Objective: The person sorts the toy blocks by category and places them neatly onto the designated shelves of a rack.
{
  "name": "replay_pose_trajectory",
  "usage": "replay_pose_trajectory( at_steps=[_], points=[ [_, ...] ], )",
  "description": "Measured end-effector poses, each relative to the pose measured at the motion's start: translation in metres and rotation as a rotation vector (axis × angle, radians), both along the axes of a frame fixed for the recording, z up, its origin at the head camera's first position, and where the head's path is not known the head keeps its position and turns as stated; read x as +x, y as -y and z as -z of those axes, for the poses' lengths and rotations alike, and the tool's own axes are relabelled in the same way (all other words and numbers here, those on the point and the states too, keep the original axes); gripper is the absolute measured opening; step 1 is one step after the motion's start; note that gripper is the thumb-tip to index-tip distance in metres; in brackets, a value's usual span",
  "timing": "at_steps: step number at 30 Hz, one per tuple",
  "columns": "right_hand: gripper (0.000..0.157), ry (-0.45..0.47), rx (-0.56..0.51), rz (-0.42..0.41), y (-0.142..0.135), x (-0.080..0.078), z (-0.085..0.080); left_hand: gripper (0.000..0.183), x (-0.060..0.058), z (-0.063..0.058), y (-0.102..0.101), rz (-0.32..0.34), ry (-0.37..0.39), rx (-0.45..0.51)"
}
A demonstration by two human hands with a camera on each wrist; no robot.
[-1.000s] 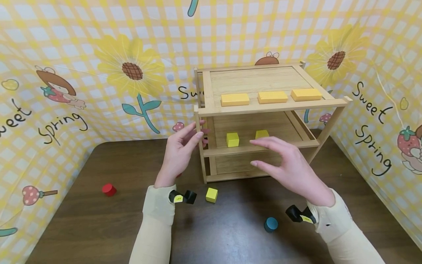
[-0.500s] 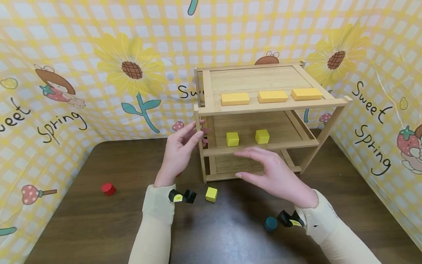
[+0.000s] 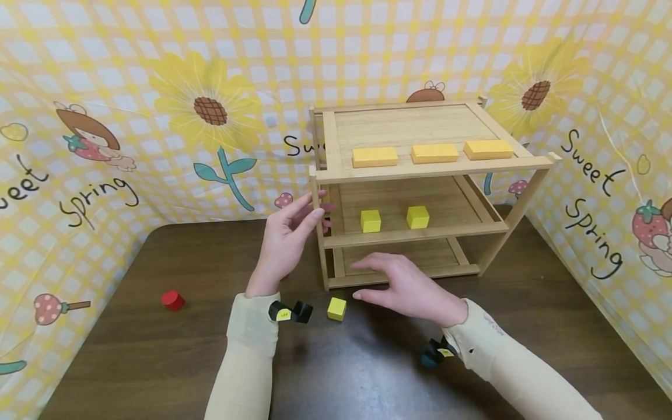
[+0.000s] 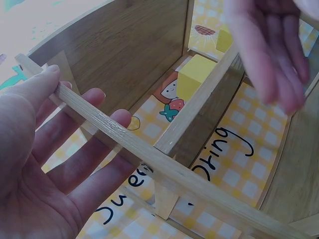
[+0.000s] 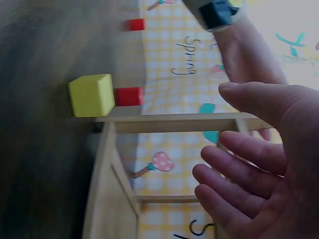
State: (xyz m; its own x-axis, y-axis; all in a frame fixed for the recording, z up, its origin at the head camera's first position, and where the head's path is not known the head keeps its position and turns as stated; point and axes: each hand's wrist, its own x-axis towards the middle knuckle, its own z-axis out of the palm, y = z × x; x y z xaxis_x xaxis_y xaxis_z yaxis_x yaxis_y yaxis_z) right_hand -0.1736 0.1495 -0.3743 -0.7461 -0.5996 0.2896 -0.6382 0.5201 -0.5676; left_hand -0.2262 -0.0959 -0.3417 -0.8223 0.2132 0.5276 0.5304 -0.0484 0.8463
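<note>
My left hand (image 3: pixel 280 248) holds the front left post (image 4: pixel 112 124) of a three-tier wooden shelf (image 3: pixel 404 125), thumb in front and fingers behind it. My right hand (image 3: pixel 412 286) hovers before the bottom tier with thumb and fingers spread, nothing between them. Just left of its fingertips, a yellow cube (image 3: pixel 336 309) lies on the table; the right wrist view shows this cube (image 5: pixel 92 95) beside the shelf's foot. Two more yellow cubes, the left one (image 3: pixel 370 221) and the right one (image 3: pixel 417 217), sit on the middle tier.
Several yellow-orange rectangular blocks (image 3: pixel 434 154) line the top tier's front. A red cylinder (image 3: pixel 172 300) stands at the table's left; another red block (image 5: pixel 129 96) is by the shelf's left side. The right wrist camera mostly hides a blue cylinder (image 3: pixel 429 361). Patterned cloth (image 3: pixel 262 76) surrounds the table.
My right hand has moved left and down from in front of the middle tier toward the yellow cube on the table, uncovering the right cube on the shelf. My left hand has stayed still.
</note>
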Motion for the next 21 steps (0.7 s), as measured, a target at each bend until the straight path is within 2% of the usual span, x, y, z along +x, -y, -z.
replay_pose_trajectory(
  at_steps=[14,21],
  points=[
    [0.050,0.079,0.139,0.002,0.021,-0.014,0.024,0.037,0.001,0.000,0.000,-0.010,-0.001,-0.009],
    [0.048,0.105,0.205,-0.024,0.030,-0.018,0.035,0.039,0.000,0.000,0.000,-0.009,0.002,-0.010]
  ],
)
